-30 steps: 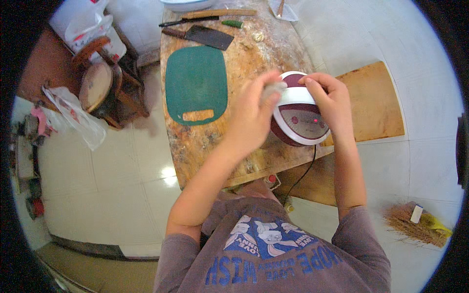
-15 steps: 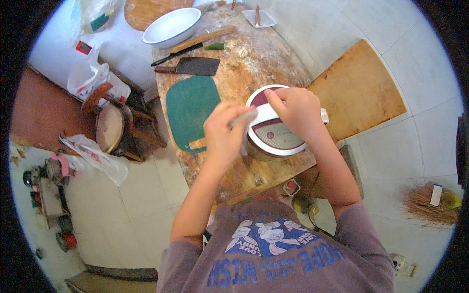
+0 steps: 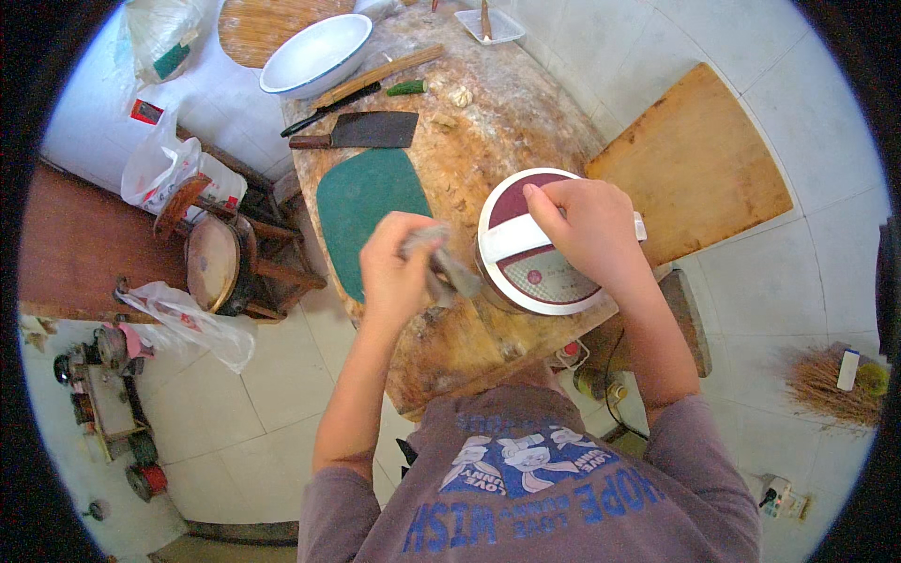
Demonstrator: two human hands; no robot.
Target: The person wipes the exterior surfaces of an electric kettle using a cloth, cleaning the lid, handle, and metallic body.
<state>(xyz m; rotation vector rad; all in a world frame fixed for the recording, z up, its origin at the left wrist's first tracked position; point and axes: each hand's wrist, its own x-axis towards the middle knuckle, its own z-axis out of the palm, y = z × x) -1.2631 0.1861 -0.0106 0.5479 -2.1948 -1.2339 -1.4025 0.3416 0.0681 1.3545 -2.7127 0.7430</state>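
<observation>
My left hand [image 3: 392,267] is closed around a crumpled grey cloth [image 3: 449,270], which hangs beside a round electric cooker with a white and maroon lid [image 3: 511,205]. My right hand [image 3: 593,220] lies over the cooker's white handle [image 3: 511,240], fingers curled round it and thumb stretched along the lid. The cooker stands upright near the table's right front edge. Partly behind my left hand is a dark green cutting board [image 3: 366,188], and beyond it a cleaver [image 3: 375,129] with a brown handle.
On the worn wooden table [image 3: 507,113] are a piece of cucumber [image 3: 406,87], garlic [image 3: 460,96], a black knife [image 3: 328,109], a wooden stick [image 3: 375,75], a white basin [image 3: 319,58] and a small white tray [image 3: 490,26]. A wooden board [image 3: 699,169] adjoins the right side. A stool [image 3: 211,263] stands left.
My left hand with the cloth has drawn back left and slightly down, away from the cooker's lid. My right hand stays on the handle. The view has shifted a little.
</observation>
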